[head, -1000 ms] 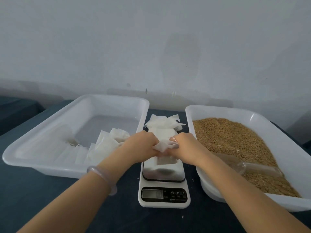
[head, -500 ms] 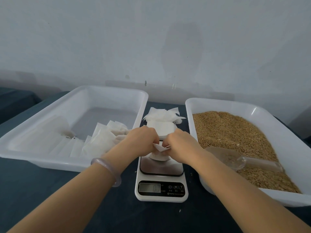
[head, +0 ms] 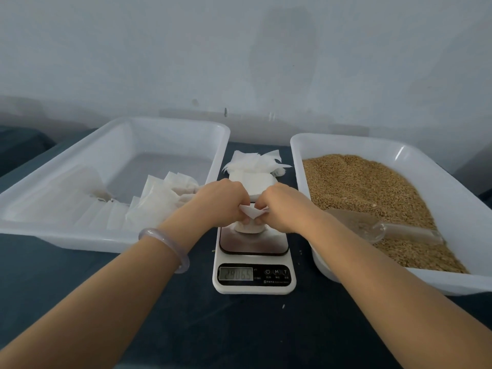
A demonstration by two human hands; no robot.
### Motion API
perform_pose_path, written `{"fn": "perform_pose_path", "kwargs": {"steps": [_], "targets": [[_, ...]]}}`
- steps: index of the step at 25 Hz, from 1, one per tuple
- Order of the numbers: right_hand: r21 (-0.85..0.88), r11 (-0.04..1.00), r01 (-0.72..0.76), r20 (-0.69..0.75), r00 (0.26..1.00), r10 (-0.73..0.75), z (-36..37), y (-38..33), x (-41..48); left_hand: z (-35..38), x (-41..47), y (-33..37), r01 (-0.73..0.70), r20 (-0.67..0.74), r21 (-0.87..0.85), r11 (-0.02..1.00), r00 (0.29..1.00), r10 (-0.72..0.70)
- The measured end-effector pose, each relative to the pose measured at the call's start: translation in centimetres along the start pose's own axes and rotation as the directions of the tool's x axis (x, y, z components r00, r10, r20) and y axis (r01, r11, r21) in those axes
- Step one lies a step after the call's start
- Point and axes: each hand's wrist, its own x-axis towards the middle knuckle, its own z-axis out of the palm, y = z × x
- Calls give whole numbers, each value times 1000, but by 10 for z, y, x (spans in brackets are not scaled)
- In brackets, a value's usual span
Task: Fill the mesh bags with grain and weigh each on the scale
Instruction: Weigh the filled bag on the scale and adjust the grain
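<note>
Left hand [head: 221,201] and right hand [head: 286,205] pinch one mesh bag [head: 251,213] on one scale [head: 254,284].

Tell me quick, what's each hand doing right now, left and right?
Left hand: closed, pinching the top of the mesh bag on the scale.
Right hand: closed, pinching the same bag's top from the other side.
</note>
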Motion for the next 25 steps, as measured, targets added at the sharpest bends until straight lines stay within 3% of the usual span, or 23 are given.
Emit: {"fn": "perform_pose_path", "kwargs": {"steps": [4,6,10,13,25], "targets": [[-41,999,3,-46,999,-5,-1,-1,-6,1,-3,-4,-51,-14,-28,998,999,51],[-17,1000,21,-54,998,-22,-3,2,-8,0,-6,-7,-68,-45,-149,987,997,62],[206,979,8,-101,995,13,-4,16,-14,-4,-12,-10,-64,-120,-434,899,993,12],[287,958,22,-133,991,17,-2,17,-13,-3,-16,-10,-109,-158,-477,872,987,37],[306,952,24,-155,988,25,1,19,-10,-4,-19,-14,-144,-223,-679,720,975,-15]]}}
